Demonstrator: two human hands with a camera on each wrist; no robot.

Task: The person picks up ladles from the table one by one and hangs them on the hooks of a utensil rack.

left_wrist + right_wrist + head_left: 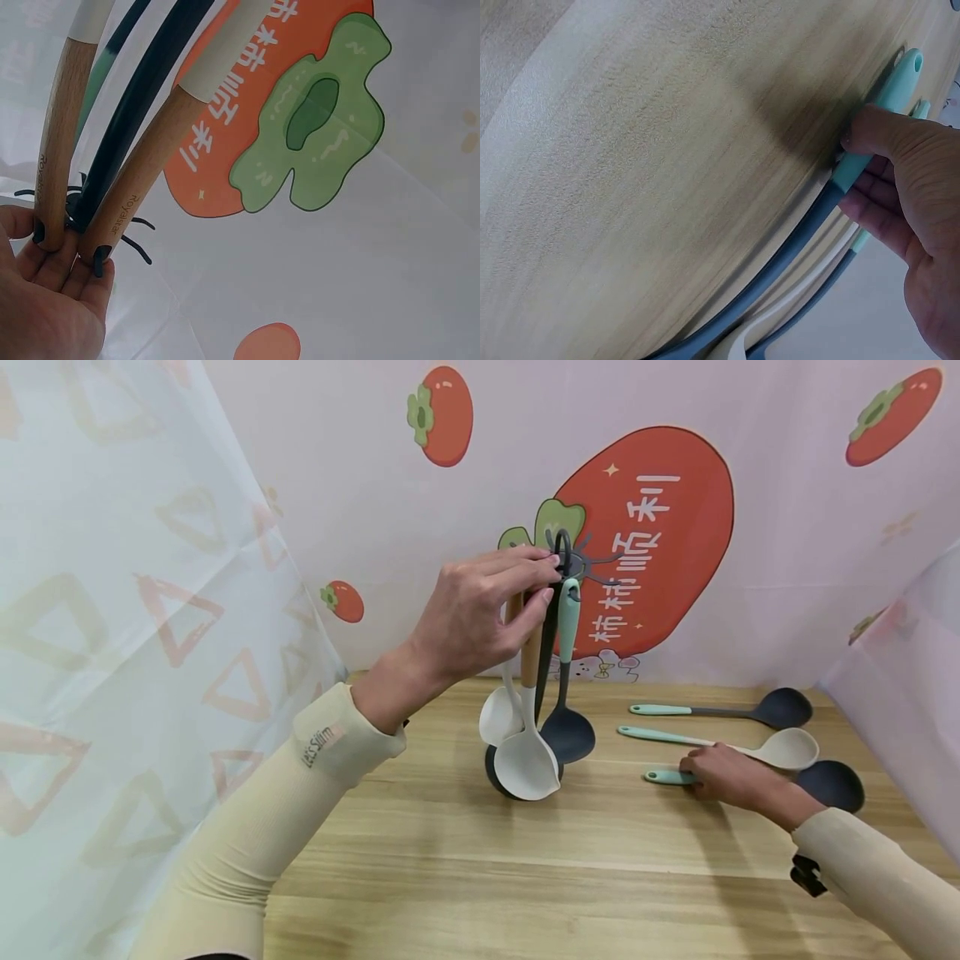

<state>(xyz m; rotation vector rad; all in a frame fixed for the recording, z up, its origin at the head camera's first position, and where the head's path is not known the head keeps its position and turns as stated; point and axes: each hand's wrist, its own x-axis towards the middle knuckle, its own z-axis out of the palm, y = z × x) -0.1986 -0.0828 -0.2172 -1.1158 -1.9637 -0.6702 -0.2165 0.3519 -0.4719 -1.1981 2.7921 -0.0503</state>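
Pinching one ladle (799, 240), the right hand (727, 774) has three left on the desk (465, 877), while the left hand (487, 602) grips the rack (550, 647), three utensils (527, 767) already hung.

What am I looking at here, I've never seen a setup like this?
There's no machine: a person works with bare hands. The big picture comes from a camera on their head; the other two come from cameras on the left and right wrists.

The left hand is at the top of a stand hung with ladles; whether it grips is unclear. The right hand pinches a dark spoon by its mint handle. Beside it, a white spoon and another dark one lie on the table.
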